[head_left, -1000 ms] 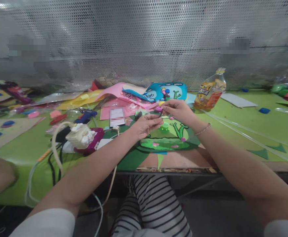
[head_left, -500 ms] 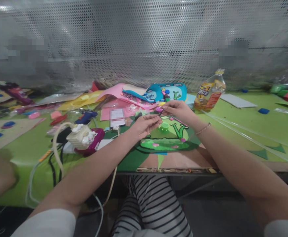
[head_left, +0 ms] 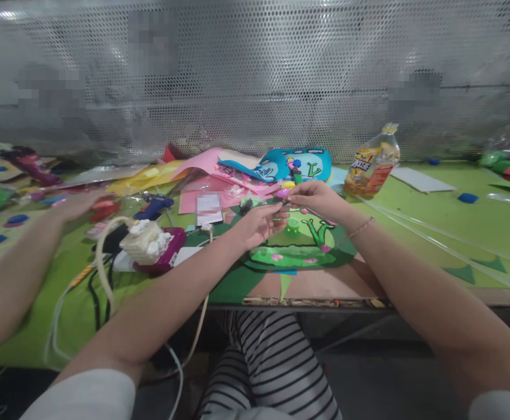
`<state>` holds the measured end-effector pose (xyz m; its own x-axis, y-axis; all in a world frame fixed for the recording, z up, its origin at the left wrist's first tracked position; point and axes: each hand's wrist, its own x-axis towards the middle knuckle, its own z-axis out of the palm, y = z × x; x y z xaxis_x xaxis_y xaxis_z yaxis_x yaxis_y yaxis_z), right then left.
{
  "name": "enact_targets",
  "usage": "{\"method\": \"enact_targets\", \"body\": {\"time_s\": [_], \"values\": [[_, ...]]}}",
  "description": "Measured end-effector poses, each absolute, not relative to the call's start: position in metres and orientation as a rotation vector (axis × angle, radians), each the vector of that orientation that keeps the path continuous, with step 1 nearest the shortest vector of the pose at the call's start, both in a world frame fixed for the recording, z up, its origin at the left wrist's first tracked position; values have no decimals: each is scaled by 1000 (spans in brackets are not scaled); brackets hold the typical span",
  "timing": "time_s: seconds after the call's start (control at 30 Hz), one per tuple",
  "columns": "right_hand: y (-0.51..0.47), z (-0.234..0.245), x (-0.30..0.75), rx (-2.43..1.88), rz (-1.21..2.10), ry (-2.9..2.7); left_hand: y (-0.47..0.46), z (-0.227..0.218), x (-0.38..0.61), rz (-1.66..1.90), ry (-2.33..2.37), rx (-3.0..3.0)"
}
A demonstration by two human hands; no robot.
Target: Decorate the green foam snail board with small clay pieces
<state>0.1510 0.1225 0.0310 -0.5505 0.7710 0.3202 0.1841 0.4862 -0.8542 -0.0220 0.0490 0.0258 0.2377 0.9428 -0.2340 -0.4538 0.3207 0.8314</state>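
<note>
My left hand (head_left: 257, 223) and my right hand (head_left: 315, 198) meet above a green foam craft scene (head_left: 296, 251) with a cactus shape. Both hands pinch a small dark piece (head_left: 283, 202) between their fingertips, with a small pink bead-like bit (head_left: 282, 192) just above it. What the piece is I cannot make out. A bracelet sits on my right wrist.
A blue foam craft (head_left: 298, 162) and pink sheets (head_left: 206, 175) lie behind the hands. A yellow drink bottle (head_left: 370, 160) stands at right. A glue gun (head_left: 154, 204), a white power strip (head_left: 143, 240) and cables lie at left. Another person's arm (head_left: 23, 256) reaches in from the left.
Another person's arm has stretched across the left of the table toward the foam pieces. My hands stay together, the left one lifted slightly toward the right.
</note>
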Motion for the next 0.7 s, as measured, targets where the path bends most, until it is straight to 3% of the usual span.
{"method": "enact_targets", "body": {"time_s": [0.7], "values": [[115,36,146,-744,1018,-2140,51,21,-23,1102,829,774]]}}
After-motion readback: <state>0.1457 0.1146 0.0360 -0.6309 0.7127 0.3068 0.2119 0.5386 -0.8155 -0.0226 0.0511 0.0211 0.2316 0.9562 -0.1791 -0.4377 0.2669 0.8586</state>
